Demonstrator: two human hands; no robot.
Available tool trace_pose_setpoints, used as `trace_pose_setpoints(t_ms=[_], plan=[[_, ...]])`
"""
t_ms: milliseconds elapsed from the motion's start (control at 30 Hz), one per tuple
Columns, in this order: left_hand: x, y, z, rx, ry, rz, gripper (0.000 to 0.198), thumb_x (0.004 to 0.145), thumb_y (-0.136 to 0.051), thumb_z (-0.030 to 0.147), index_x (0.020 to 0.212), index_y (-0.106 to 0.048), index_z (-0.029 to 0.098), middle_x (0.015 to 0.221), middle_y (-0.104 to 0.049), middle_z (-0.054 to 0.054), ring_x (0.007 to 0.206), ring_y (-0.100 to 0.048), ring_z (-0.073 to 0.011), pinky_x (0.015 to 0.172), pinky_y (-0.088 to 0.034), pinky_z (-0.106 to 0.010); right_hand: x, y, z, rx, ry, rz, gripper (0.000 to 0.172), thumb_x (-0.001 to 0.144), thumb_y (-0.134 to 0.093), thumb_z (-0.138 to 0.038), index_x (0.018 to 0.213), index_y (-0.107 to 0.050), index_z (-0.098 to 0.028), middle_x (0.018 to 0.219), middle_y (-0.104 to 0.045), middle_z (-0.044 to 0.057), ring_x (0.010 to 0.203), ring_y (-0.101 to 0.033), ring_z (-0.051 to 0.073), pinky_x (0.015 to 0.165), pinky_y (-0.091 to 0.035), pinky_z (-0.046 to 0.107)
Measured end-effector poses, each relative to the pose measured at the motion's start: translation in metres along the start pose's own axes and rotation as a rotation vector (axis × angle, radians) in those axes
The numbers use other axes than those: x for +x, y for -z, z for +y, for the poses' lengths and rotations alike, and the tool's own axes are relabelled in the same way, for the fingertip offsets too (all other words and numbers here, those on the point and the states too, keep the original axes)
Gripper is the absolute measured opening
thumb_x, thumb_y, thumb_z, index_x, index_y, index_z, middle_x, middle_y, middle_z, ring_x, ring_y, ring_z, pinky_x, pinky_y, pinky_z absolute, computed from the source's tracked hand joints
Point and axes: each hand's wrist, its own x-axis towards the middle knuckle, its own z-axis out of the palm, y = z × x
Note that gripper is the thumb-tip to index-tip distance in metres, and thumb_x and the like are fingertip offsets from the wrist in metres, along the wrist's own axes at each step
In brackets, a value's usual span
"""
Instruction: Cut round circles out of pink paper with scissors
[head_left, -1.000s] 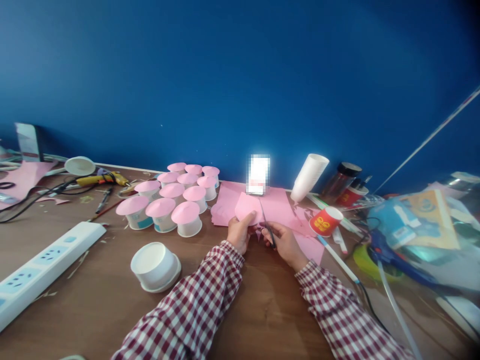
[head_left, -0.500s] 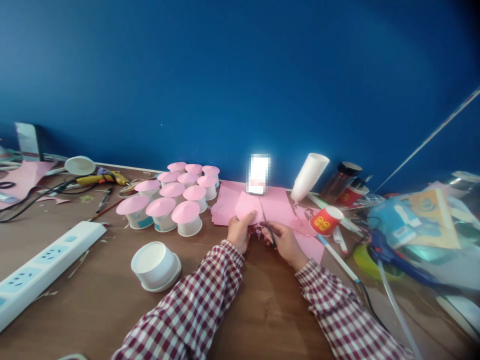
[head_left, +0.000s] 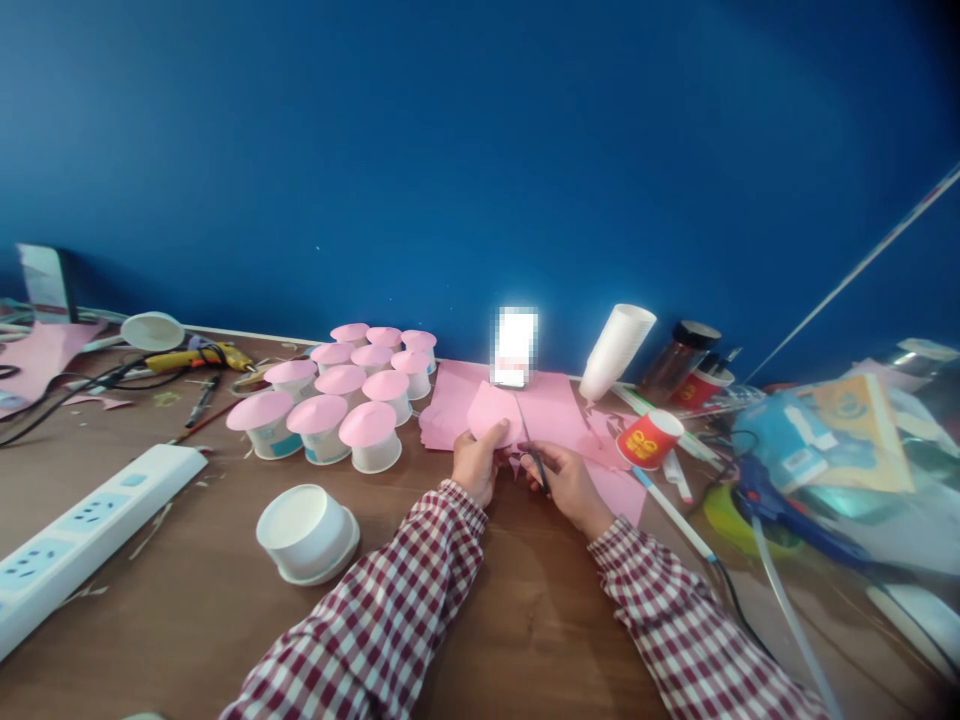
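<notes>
My left hand (head_left: 475,466) pinches a roundish piece of pink paper (head_left: 491,408), thumb on top. Just to its right, my right hand (head_left: 567,482) grips dark scissors (head_left: 538,465), with the blades pointing away at the paper's right edge. Whether the blades are closed is hard to see. A small pink offcut hangs between the two hands. Under and behind them lie larger pink sheets (head_left: 448,405). To the left, several white paper cups with pink cone tops (head_left: 369,424) stand upside down in rows.
A white tub (head_left: 304,530) sits left of my forearm, near a power strip (head_left: 94,520). At the back are a lit, blurred-out screen (head_left: 514,345) and stacked white cups (head_left: 619,350). Right lie a red paper cup (head_left: 649,440), a blue glue gun (head_left: 795,520) and plastic bags.
The whole view has shifted slightly, with things appearing a little further left. Both hands keep the same hold on the pink paper and the scissors.
</notes>
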Motion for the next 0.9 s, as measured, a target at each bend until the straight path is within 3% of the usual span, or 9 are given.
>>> trace_pose_setpoints(t_ms=[900], plan=[[0.0024, 0.0019, -0.0019, 0.027, 0.013, -0.024, 0.03, 0.057, -0.078, 0.02, 0.078, -0.062, 0.006, 0.064, -0.06, -0.003, 0.047, -0.052, -0.0074, 0.039, -0.041, -0.017, -0.0016, 0.0002, -0.0056, 0.005, -0.015, 0.012, 0.041, 0.073, -0.066, -0.043, 0.099, -0.065, -0.012, 0.059, -0.056, -0.001, 0.05, -0.05, 0.01, 0.042, -0.04, 0.021]])
